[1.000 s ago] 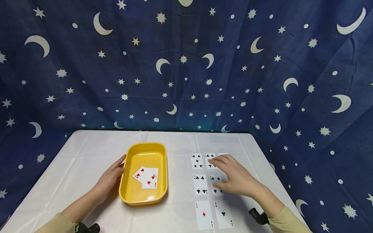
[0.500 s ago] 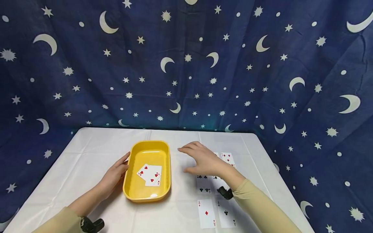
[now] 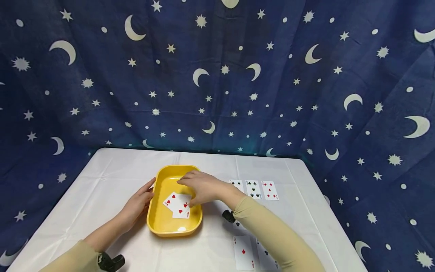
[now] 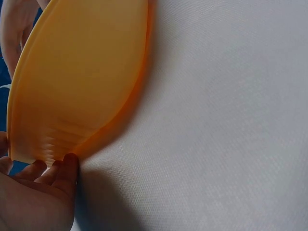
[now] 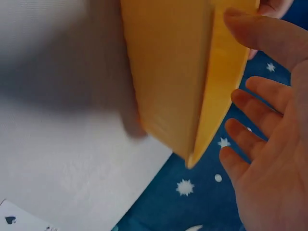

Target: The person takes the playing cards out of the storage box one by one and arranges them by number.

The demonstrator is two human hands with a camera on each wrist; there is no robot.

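My left hand touches the outer left wall of a yellow tray with its fingers, which the left wrist view shows against the tray's side. Inside the tray, overlapping playing cards with red hearts lie face up. Over the tray's right rim reaches my right hand, its thumb close to the heart cards in the head view. Its fingers are spread apart from the thumb, and nothing shows between them in the right wrist view.
Right of the tray, a back row has a spade card, a five of clubs and a five of diamonds. Nearer are an ace of diamonds and a partly hidden club card. The right arm covers most of the middle row.
My right hand has moved left from above the card rows to over the tray. The back row is uncovered. The left hand stays at the tray; the head view has shifted slightly.
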